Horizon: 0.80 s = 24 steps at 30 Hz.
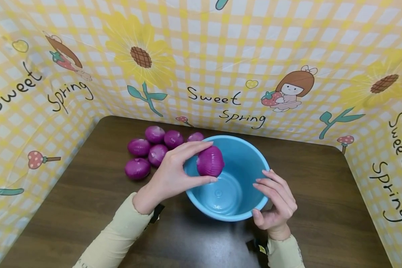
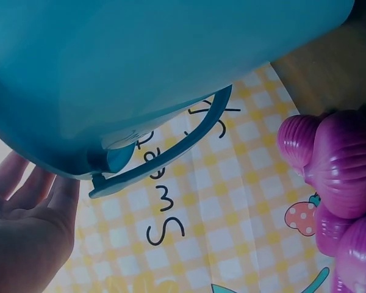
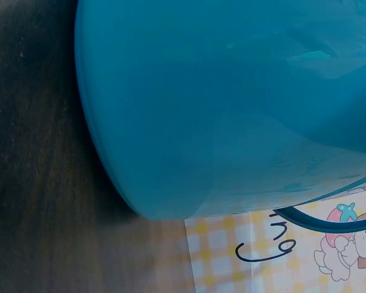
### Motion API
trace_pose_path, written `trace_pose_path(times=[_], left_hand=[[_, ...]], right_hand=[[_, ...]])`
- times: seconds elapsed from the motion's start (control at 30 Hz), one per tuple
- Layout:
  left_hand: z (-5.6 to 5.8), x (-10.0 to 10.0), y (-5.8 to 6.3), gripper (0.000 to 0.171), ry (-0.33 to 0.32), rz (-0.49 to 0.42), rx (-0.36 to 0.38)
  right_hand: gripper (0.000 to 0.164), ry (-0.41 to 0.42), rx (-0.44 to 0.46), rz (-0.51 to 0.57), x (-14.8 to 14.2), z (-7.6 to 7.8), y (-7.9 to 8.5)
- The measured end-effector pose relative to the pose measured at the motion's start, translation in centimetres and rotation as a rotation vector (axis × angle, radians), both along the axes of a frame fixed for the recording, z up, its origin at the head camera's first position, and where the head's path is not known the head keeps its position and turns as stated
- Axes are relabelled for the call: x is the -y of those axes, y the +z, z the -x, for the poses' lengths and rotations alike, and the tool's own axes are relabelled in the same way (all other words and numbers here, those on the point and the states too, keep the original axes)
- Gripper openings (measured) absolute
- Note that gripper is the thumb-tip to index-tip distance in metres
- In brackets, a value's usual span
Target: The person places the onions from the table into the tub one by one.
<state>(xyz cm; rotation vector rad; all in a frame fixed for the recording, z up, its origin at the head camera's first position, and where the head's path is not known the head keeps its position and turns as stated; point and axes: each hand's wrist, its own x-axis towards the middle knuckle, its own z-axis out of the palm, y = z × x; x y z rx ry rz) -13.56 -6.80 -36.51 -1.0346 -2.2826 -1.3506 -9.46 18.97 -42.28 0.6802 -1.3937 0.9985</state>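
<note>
My left hand [image 1: 174,169] pinches a purple onion [image 1: 210,161] between thumb and fingers, above the left part of a light blue bucket [image 1: 226,216]. In the left wrist view the left hand [image 2: 33,232] shows beside the rim, its fingertips and the onion hidden behind the bucket wall [image 2: 140,55]. At the bucket's right side, my right hand [image 1: 276,201] grips the rim, fingers reaching over the inside and thumb near the outer edge. The bucket's visible floor holds nothing. In the right wrist view the bucket's outer wall [image 3: 219,122] fills most of the picture; that hand is out of sight.
Several purple onions [image 1: 138,169] lie in a group left of the bucket, one [image 1: 195,137] right behind its rim. The bucket's handle [image 2: 177,152] hangs on its far side. A checked cloth [image 1: 201,56] with printed drawings walls in the dark wooden table [image 1: 321,223].
</note>
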Motion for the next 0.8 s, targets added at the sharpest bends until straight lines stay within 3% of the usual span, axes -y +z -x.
trace_pose_path(times=[0.37, 0.8], left_hand=[[-0.03, -0.12, -0.40, 0.080, 0.000, 0.021, 0.001], [-0.15, 0.28, -0.17, 0.078, 0.050, 0.031, 0.010]], right_hand=[[0.060, -0.003, 0.002, -0.002, -0.02, 0.00, -0.08], [0.060, 0.014, -0.005, 0.008, 0.07, 0.00, -0.06]])
